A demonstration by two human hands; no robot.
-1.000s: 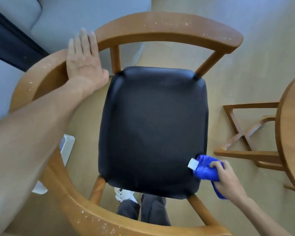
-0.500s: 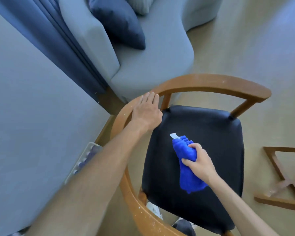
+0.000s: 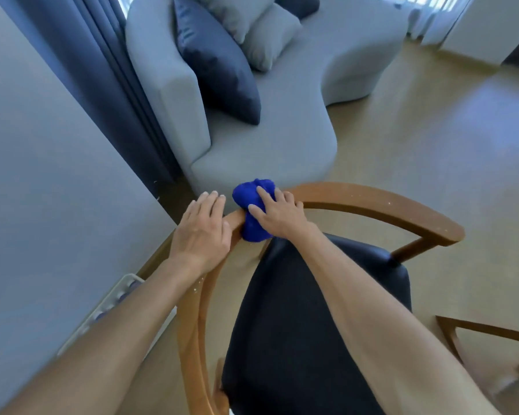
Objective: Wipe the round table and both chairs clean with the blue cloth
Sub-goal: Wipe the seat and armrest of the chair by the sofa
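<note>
A wooden chair (image 3: 381, 206) with a curved back rail and a black seat (image 3: 297, 339) stands right below me. White specks dot the rail. The bunched blue cloth (image 3: 252, 205) lies on the rail's far left bend. My right hand (image 3: 277, 215) presses down on the cloth with fingers spread over it. Just left of it, my left hand (image 3: 203, 230) rests flat on the same rail, fingers straight. The round table's top is out of view; only its wooden base (image 3: 489, 333) shows at the lower right.
A grey sofa (image 3: 270, 139) with dark and light cushions stands just beyond the chair's back. A grey wall (image 3: 51, 175) and dark curtain (image 3: 102, 70) close off the left. A white tray-like object (image 3: 111, 307) lies on the floor by the wall. Beige floor spreads to the right.
My right hand has carried the blue cloth from the seat's front edge up over the seat onto the back rail, beside my left hand. My view has tilted up toward the sofa.
</note>
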